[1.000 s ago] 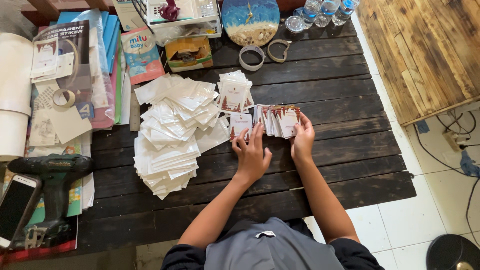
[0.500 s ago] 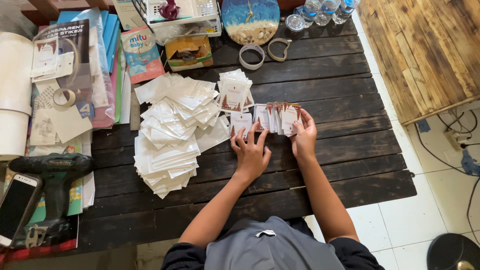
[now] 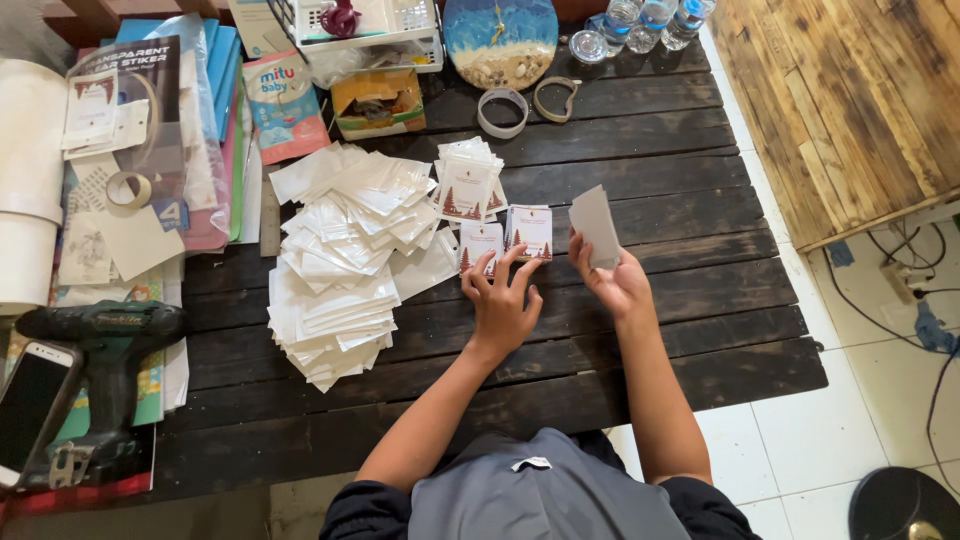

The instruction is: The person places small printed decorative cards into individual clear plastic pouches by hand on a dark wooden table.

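My left hand (image 3: 500,300) rests on the dark wooden table (image 3: 640,330), its fingertips touching two small stacks of printed cards (image 3: 506,236) with red tree designs. My right hand (image 3: 615,280) is lifted a little to the right and holds a single pale card (image 3: 596,225) upright, its blank side toward me. Another stack of printed cards (image 3: 467,182) lies just beyond. A large heap of white sachets or small envelopes (image 3: 345,255) spreads out to the left of my left hand.
A green cordless drill (image 3: 100,345) and a phone (image 3: 30,400) lie at the near left. Sticker sheets, tape rolls (image 3: 502,110) and a paper roll (image 3: 25,180) are at the left and back. A round blue plaque (image 3: 500,38) and bottles (image 3: 650,18) stand at the far edge.
My right hand has lifted off the row of cards and moved right, holding one card up. The fanned cards now sit as neat stacks under my left fingertips.
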